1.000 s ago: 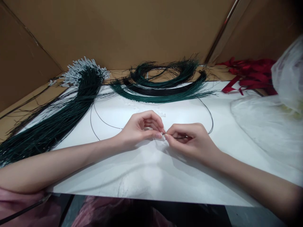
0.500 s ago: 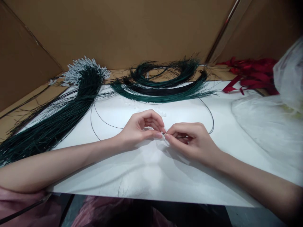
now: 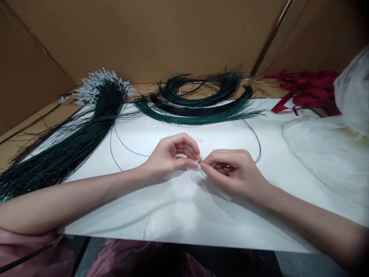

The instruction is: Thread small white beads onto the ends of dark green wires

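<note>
Over the middle of the white board [image 3: 173, 215], my left hand [image 3: 180, 154] pinches a small white bead-like piece [image 3: 198, 165] between thumb and fingers. Right against it, my right hand [image 3: 230, 167] is closed on a thin dark wire [image 3: 220, 167] whose end meets the white piece. The fingertips of both hands almost touch and partly hide the join. Loops of dark wire [image 3: 256, 144] curve out behind my right hand, and more thin wire arcs to the left of my left hand. Tiny white bits [image 3: 196, 138] lie just beyond my fingers.
At the left lies a long bundle of dark green wires [image 3: 83, 142] with white beaded tips [image 3: 96, 86]. Curved bundles of green and black wire [image 3: 198, 115] sit at the back. Red ribbon [image 3: 311, 92] and a clear plastic bag [image 3: 325, 150] are on the right. Cardboard walls [image 3: 161, 38] enclose the board.
Almost nothing differs. Both hands keep their pinch at the same spot, with only a very slight shift of the fingertips.
</note>
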`<state>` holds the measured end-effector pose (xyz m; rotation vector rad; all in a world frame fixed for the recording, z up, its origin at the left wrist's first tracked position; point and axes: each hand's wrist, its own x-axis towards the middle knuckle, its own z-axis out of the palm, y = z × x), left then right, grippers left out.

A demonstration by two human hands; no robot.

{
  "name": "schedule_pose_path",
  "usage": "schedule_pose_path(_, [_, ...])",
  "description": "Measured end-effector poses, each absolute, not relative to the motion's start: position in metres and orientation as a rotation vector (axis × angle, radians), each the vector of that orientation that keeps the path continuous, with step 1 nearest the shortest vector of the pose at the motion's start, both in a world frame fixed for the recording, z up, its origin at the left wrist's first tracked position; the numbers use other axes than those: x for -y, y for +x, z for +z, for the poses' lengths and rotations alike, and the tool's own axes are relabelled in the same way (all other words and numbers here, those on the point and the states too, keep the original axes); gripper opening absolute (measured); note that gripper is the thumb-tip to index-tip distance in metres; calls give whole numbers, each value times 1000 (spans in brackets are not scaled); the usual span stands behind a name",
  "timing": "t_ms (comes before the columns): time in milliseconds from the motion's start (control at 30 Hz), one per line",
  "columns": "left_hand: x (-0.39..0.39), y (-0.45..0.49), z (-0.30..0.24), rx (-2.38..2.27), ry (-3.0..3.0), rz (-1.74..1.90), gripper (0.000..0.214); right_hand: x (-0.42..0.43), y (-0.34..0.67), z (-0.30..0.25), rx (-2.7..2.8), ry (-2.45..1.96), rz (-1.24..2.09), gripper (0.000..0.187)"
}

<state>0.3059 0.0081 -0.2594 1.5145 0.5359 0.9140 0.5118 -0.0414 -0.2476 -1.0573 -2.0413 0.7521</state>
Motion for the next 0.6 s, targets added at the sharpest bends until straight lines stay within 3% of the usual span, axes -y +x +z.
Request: schedule_pose_path(600, [-8,307,-260,-548,1560,920,29,42,510,-249,2049,-994,664,21])
